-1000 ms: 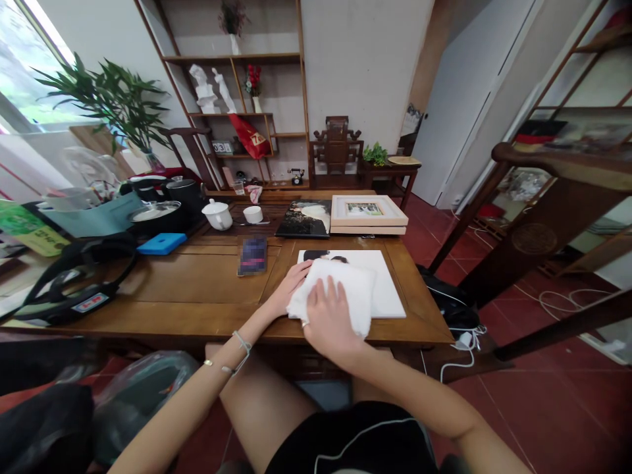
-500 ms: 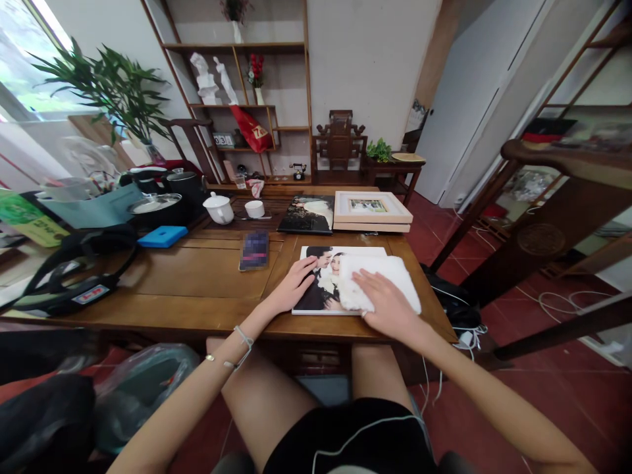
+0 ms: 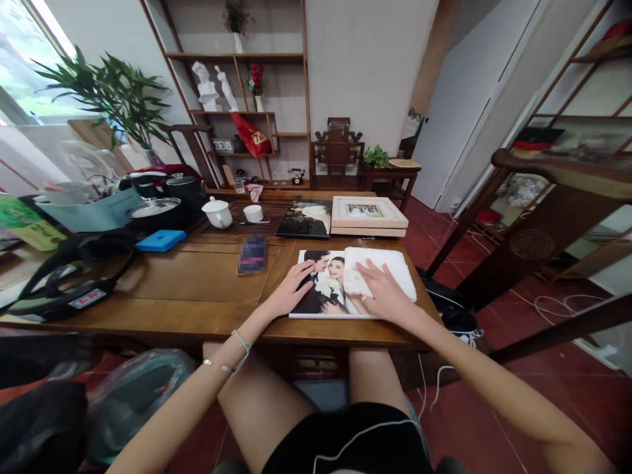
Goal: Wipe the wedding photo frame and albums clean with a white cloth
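Observation:
A wedding photo panel (image 3: 316,301) with a white edge lies flat near the front of the wooden table (image 3: 197,296). My left hand (image 3: 290,288) rests on the panel's left side, fingers stretched out. Over its right part lies a folded white towel (image 3: 397,273). My right hand (image 3: 382,293) presses on the towel's left side with the fingers spread and the palm down. The towel and right hand hide part of the picture's right side.
Behind the panel lie a dark photo panel (image 3: 296,224) and stacked light-framed pictures (image 3: 370,227). A phone-like blurred object (image 3: 252,255), a white teapot (image 3: 217,214), a cup (image 3: 253,213), a blue box (image 3: 160,241) and a black headset-like strap (image 3: 59,283) are to the left.
My right hand and the towel have shifted a little up the panel, uncovering more of the picture. The left hand stays on the panel's left side.

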A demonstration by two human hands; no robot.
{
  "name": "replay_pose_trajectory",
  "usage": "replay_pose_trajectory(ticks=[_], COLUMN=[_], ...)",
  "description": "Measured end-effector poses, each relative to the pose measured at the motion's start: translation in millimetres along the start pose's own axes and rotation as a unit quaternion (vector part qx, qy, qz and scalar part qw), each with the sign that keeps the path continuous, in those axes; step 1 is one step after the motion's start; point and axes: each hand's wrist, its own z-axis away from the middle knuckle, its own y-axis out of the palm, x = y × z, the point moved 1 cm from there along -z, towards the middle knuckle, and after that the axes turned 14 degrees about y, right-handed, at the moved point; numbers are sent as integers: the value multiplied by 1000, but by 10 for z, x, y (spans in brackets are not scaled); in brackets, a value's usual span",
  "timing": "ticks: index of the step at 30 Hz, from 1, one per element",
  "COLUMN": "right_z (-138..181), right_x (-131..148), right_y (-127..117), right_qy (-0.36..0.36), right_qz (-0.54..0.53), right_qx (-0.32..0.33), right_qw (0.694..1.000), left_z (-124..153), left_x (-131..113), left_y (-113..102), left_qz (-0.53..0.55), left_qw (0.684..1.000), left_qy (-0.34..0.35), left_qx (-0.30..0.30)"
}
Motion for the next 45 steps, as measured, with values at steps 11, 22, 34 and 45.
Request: replay_pose_trajectory(ticks=[11, 22, 34, 45], right_z=[7, -398, -87, -205], right_x=[-108, 121, 243, 386], right_y=[-85, -130, 57, -36], right_qy=[-1, 59, -47, 50], right_qz=[-3, 45, 23, 71], right_qx=[33, 31, 65, 38], right_qw=[999, 997, 996, 996], left_z=[16, 24, 43, 41], left_x=[25, 42, 44, 34], left_y=[4, 16, 16, 10], left_qz=[4, 0, 5, 6], left_qw=[1000, 1000, 1000, 1000], left_qy=[-1, 10, 17, 7], left_qx=[13, 2, -2, -2])
